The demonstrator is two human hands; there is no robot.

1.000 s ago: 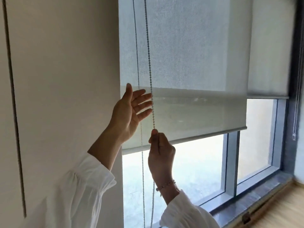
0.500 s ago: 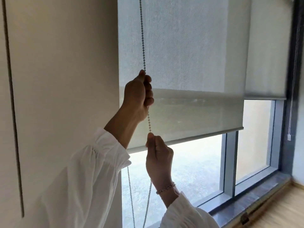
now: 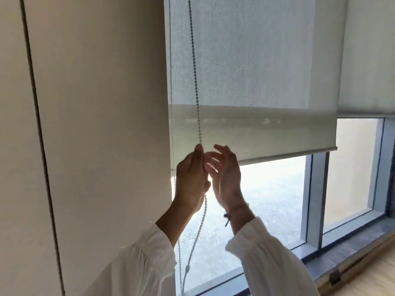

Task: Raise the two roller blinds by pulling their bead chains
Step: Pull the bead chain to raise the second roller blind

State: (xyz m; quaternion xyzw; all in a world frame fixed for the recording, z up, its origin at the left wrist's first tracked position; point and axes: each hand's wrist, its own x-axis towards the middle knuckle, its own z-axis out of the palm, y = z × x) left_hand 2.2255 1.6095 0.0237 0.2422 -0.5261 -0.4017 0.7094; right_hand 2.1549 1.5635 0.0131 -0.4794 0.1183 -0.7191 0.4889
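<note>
Left hand is curled round the front strand of the thin white bead chain, thumb tip up against the beads. The grip sits level with the lower edge of the near blind. Right hand is just beside it with fingers spread and relaxed, holding nothing, and I can't tell whether a fingertip brushes the chain.

The chain hangs as a loop along the left edge of the pale grey translucent roller blind. The rear strand runs close to the beige wall, and a small white connector sits low on the loop. The near blind's bottom bar is part-way up the window. The second grey roller blind, further right, has its bar higher – neither is fully up.

Handling, as I judge it:
- The chain is light, limp and beaded, so it slides through a loose fist but bites well in a pinch. Take it between thumb and forefinger on the front strand, high up.
- Pull straight down along the strand – an angled pull could jump the beads off the sprocket.
- The fabric is soft and light, so the load should be low. Use short hand-over-hand strokes with no yanking.
- The connector probably won't pass through the clutch, so watch it as it climbs.
</note>
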